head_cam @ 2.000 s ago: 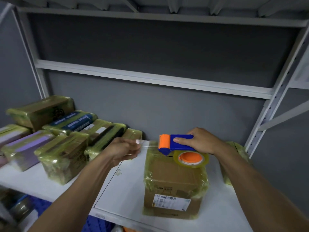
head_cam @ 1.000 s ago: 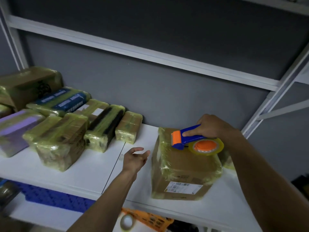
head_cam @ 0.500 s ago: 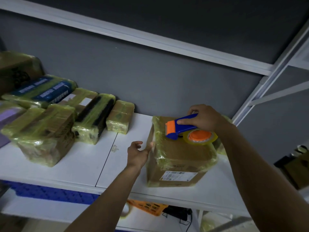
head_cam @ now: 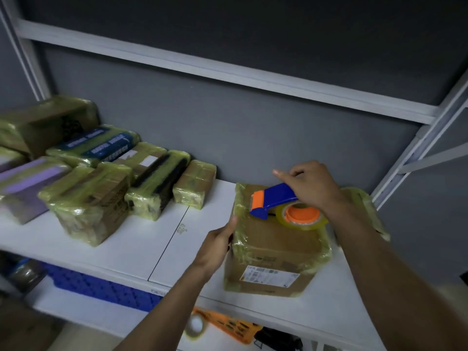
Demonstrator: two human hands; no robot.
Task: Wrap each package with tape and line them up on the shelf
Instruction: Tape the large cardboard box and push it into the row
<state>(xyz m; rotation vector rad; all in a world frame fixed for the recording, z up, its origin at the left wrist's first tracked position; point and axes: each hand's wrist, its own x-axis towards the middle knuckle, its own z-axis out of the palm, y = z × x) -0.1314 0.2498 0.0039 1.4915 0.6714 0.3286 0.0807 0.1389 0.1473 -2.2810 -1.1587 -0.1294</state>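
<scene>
Taping a cardboard box [head_cam: 276, 249] on the shelf [head_cam: 141, 244].
Gripping the blue-and-orange tape dispenser [head_cam: 273, 198] with the right hand [head_cam: 311, 186] on the box top; bracing its left side with the left hand [head_cam: 215, 247] flat, thumb straight; well right of the wrapped packages [head_cam: 152, 183].

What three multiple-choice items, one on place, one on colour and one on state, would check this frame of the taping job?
1. Where is the tape dispenser?
A. on the floor
B. in a drawer
C. on top of the box

2. What colour is its handle?
A. blue
B. green
C. white

3. What is the left hand doing?
A. holding scissors
B. touching the box's left side
C. lifting a lid

Answers:
1 C: the right hand holds it down on the box's top.
2 A: the handle is blue, with an orange front.
3 B: its thumb lies at the box's upper left edge.
</scene>
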